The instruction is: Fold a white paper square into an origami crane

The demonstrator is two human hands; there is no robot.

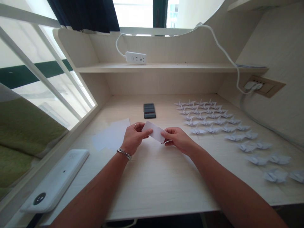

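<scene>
A small white piece of paper (155, 132), rectangular and apparently folded, is held just above the desk between both hands. My left hand (136, 136) pinches its left end, thumb on top; a ring and a chain bracelet are on this side. At the right end, my right hand (177, 137) grips the paper between thumb and fingers. Loose white sheets (110, 134) lie spread on the desk beside my left hand. To the right, several folded paper cranes (205, 117) stand in rows. Beyond the hands lies a dark phone-like object (149, 110), partly blurred out.
The pale wooden desk (152, 190) has a raised shelf (166, 66) at the back holding a white power strip (136, 58). A long white device (55, 180) lies at the left edge. A white cable (225, 47) runs down to a wall socket (264, 86) on the right.
</scene>
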